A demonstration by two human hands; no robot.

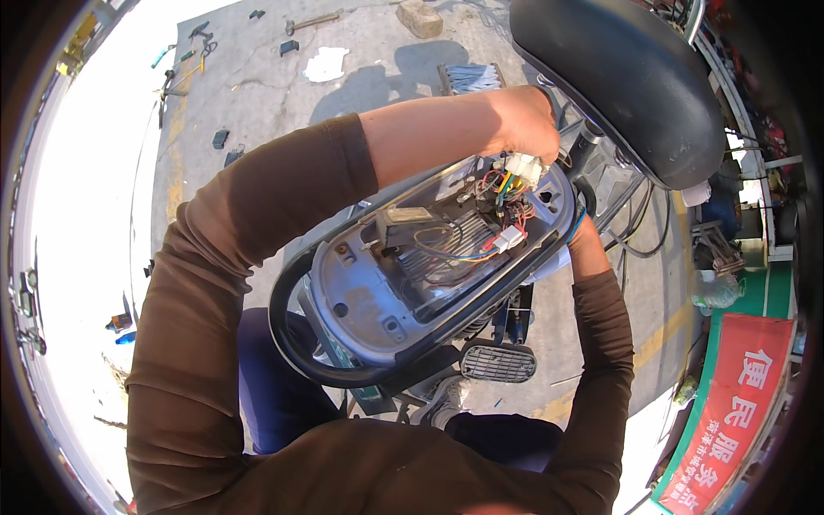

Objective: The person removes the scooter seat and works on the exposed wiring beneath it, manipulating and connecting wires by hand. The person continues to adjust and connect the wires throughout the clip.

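Note:
An open scooter body with a grey under-seat tray (356, 305) lies in front of me, ringed by a black rail (296, 365). Coloured wires (515, 206) fill its far right end. White connectors (526, 169) sit there, right below my left hand (525, 124). That hand reaches over the tray from the left, its fingers curled at the far end; what they grip is hidden. Around the right side comes my right hand (585, 240), close against the rail by a blue wire, its fingers out of sight. Another white plug (509, 239) with a red lead rests among the wires.
A black seat (631, 86) stands tilted up beyond the tray. A metal footrest (498, 363) is near my shoe. On the ground lie a hammer (313, 22), a stone block (419, 18) and white paper (326, 64). A red banner (730, 403) and plastic bottle (717, 290) are at right.

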